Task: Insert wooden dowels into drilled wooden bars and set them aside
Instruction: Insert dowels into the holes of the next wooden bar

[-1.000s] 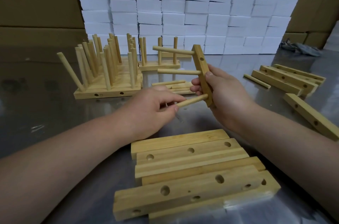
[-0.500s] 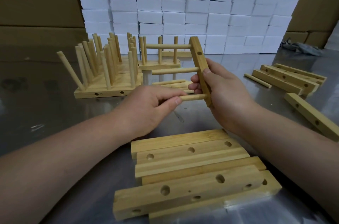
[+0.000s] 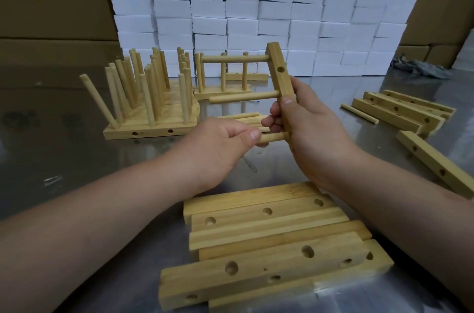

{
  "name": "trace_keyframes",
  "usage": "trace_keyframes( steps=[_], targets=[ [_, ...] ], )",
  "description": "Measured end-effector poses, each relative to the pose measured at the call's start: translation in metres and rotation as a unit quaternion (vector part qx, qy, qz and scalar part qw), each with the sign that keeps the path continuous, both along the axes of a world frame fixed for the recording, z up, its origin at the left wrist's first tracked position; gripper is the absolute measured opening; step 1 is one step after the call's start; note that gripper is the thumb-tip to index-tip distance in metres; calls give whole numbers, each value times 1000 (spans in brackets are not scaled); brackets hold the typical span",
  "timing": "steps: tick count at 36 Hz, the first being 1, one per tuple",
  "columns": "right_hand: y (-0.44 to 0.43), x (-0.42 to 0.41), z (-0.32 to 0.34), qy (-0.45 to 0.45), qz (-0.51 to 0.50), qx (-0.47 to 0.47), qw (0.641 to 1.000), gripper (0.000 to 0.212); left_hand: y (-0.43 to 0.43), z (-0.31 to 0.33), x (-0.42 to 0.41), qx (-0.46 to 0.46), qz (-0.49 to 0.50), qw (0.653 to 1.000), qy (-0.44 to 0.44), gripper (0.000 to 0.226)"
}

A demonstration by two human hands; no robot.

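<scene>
My right hand (image 3: 305, 130) grips a drilled wooden bar (image 3: 280, 74), held nearly upright above the table. Two dowels (image 3: 236, 59) stick out of it to the left, one at the top and one at mid-height. My left hand (image 3: 220, 141) pinches a third dowel (image 3: 275, 137) whose end sits in the bar's lowest hole; most of that dowel is hidden by my fingers. Loose dowels (image 3: 246, 116) lie on the table just behind my hands.
Several bare drilled bars (image 3: 256, 243) lie stacked at the near edge. Finished bars with upright dowels (image 3: 151, 97) stand at the back left. More drilled bars (image 3: 400, 110) and one lone bar (image 3: 436, 161) lie at the right. White foam blocks (image 3: 256, 5) and cardboard boxes wall the back.
The third dowel has gone deeper into the lowest hole and turned level. My left hand has closed in toward the bar, and the bar has tipped a little more upright.
</scene>
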State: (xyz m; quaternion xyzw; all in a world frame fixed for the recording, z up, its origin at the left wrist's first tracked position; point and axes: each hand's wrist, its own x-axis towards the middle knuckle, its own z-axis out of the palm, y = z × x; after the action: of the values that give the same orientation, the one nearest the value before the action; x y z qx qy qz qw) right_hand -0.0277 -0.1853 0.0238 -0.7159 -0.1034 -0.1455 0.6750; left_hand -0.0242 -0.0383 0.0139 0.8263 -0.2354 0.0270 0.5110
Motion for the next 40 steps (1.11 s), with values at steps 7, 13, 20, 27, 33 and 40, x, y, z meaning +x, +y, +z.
trace_keyframes(
  steps=[7,13,20,27,33,40],
  targets=[
    [-2,3,0,24,3,17,1000,44,-3,3,-6,72,20,996,-57,36],
    [-9,5,2,48,-17,17,999,52,15,10,-9,95,170,916,-350,55],
    [-22,3,4,90,28,63,994,52,38,6,25,-71,297,932,-198,23],
    [-18,-5,1,157,165,69,971,54,34,-3,26,-70,173,974,-128,26],
    [-15,-11,5,184,160,22,970,31,34,-1,22,60,183,954,-229,11],
    [-15,-21,16,150,145,-26,978,29,27,6,10,181,141,939,-255,22]
  ],
)
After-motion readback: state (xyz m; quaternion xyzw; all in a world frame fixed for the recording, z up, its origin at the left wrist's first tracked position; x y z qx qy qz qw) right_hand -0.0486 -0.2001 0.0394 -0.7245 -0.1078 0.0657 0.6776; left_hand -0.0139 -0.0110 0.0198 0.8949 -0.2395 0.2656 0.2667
